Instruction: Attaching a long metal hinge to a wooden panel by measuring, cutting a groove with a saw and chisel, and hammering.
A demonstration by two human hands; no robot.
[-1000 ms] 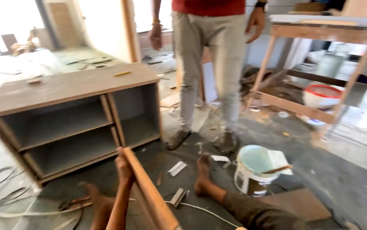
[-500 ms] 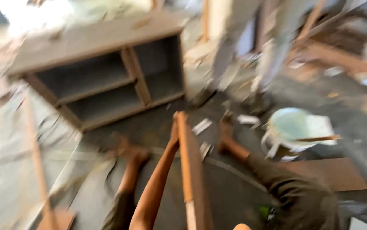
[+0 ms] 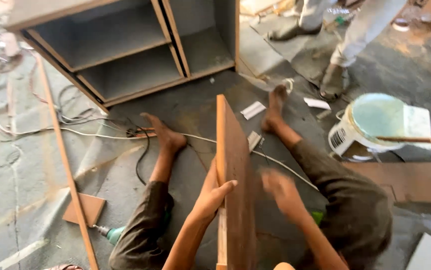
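Head camera is looking straight down for me, and I am seeing the person sitting on the floor with both bare legs stretched out. I am watching the left hand (image 3: 214, 196) clamping the near edge of a wooden board (image 3: 234, 165), thumb hooked over the front, fingers wrapped behind it. That board is standing on edge between the legs, upright and running away from the body toward the feet. I am seeing the right hand (image 3: 281, 191) hovering just beside the board's right face, blurred, fingers spread and loose, gripping nothing as far as I can tell. Past the feet, a grey open cabinet (image 3: 125, 55) is sitting with its shelves facing us. To the right, a white paint bucket (image 3: 370, 127) is standing with a stick lying across its rim. A green power drill (image 3: 113, 234) is lying by the left thigh, near a small wooden offcut (image 3: 85, 209), and a long wooden strip (image 3: 65, 165) is running along the floor on the left. Another person's legs (image 3: 345, 40) are standing at the top of the view.
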